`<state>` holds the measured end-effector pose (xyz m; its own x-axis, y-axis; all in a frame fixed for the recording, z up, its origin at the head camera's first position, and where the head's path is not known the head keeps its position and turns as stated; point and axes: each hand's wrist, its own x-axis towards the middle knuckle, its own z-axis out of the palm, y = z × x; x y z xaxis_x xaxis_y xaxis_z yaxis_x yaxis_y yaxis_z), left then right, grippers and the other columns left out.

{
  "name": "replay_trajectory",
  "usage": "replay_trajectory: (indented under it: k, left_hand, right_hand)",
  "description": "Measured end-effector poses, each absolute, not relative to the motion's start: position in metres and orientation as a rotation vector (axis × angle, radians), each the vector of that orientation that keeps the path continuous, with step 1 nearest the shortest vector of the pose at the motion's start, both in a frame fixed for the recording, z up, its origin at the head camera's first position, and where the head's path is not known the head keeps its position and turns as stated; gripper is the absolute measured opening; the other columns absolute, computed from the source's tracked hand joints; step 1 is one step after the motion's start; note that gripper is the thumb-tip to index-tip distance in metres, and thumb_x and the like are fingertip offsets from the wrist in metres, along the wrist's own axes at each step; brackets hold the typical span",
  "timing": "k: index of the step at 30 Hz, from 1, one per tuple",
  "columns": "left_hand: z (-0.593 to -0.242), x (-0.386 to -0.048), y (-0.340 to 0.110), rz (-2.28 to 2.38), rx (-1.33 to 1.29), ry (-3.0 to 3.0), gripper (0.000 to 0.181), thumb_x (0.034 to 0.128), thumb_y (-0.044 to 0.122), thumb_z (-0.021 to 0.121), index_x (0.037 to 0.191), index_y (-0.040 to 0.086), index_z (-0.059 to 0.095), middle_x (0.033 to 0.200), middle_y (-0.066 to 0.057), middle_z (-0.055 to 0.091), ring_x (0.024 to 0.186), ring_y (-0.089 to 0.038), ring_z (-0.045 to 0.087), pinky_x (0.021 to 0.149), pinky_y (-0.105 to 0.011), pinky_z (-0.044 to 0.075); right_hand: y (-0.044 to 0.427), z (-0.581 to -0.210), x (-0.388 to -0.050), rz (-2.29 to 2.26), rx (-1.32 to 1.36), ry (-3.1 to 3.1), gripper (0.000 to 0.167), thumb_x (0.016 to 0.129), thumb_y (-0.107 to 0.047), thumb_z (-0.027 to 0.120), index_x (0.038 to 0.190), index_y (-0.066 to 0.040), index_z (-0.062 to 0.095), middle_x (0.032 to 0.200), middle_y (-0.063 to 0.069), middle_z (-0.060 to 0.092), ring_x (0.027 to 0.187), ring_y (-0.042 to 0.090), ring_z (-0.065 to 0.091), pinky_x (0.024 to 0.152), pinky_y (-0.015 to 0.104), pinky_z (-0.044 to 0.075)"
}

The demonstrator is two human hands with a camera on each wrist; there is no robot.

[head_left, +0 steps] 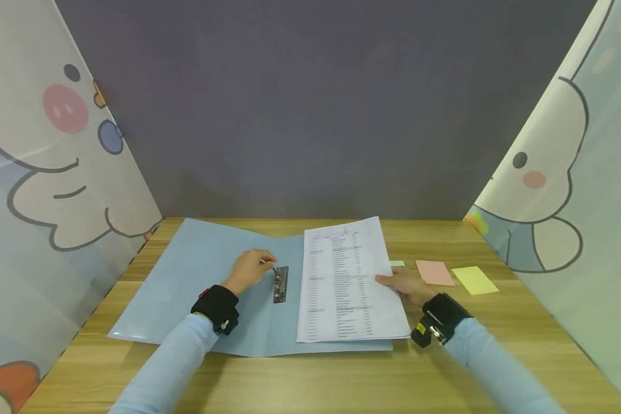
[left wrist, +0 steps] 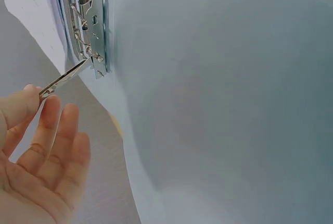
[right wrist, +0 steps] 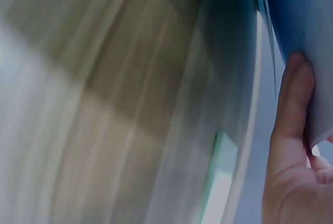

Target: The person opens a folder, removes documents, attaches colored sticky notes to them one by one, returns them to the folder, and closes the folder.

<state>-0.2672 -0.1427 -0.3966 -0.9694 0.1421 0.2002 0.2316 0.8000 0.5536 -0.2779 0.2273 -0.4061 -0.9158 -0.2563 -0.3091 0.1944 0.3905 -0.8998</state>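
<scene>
One slim, shiny metal lever [left wrist: 65, 77] is pinched near its end by the left hand [head_left: 249, 269], whose other fingers are loosely bent. It joins a long, narrow, silvery clip [head_left: 280, 287] just to that hand's right, on an open, glossy pale-blue folder [head_left: 186, 282] beneath it. The right hand [head_left: 409, 284] grips the edge of white sheets [head_left: 349, 282], thumb on top; they extend to its left, printed in columns too fine to read, with grey bands. Just beyond this hand is a green note [head_left: 397, 263]; rightward, a pink note [head_left: 434, 272], then a yellow note [head_left: 474, 280].
</scene>
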Motion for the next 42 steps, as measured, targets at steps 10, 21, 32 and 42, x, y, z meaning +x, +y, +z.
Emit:
replay_trajectory:
  k: [10, 21, 32, 42]
  left_hand:
    - [-0.397, -0.254, -0.14, -0.756, -0.361, -2.852, 0.014, 0.0853, 0.016, 0.064, 0.093, 0.009, 0.072, 0.09, -0.006, 0.07, 0.075, -0.02, 0.063, 0.06, -0.03, 0.047]
    - [-0.405, -0.227, -0.125, -0.411, -0.488, -3.073, 0.052, 0.0794, 0.034, 0.069, 0.118, 0.001, 0.059, 0.124, -0.018, 0.056, 0.114, -0.034, 0.053, 0.094, -0.046, 0.043]
    - [-0.405, -0.204, -0.104, 0.155, -0.675, -3.024, 0.07, 0.0766, 0.064, 0.056, 0.126, 0.014, 0.056, 0.142, -0.014, 0.039, 0.14, -0.033, 0.014, 0.11, -0.056, -0.001]
    - [-0.402, -0.147, -0.078, -0.27, -0.718, -3.353, 0.07, 0.0862, 0.049, 0.053, 0.14, 0.008, 0.037, 0.149, -0.017, 0.024, 0.135, -0.041, 0.023, 0.099, -0.063, 0.028]
  right_hand:
    - [0.285, -0.399, -0.269, -1.58, -0.134, 2.195, 0.054, 0.092, -0.019, 0.056, 0.132, 0.011, 0.036, 0.1, 0.008, 0.067, 0.085, 0.021, 0.067, 0.07, 0.034, 0.054]
    - [0.306, -0.407, -0.258, -1.543, 0.02, 2.251, 0.06, 0.088, -0.027, 0.06, 0.135, 0.005, 0.037, 0.101, 0.008, 0.067, 0.087, 0.022, 0.067, 0.071, 0.032, 0.053]
    - [0.3, -0.41, -0.253, -1.556, -0.052, 2.176, 0.053, 0.093, -0.024, 0.054, 0.132, 0.008, 0.038, 0.102, 0.01, 0.067, 0.087, 0.024, 0.067, 0.07, 0.036, 0.054]
    - [0.298, -0.42, -0.258, -1.532, -0.106, 2.186, 0.054, 0.092, -0.026, 0.056, 0.13, 0.01, 0.04, 0.101, 0.011, 0.068, 0.085, 0.025, 0.067, 0.069, 0.036, 0.054]
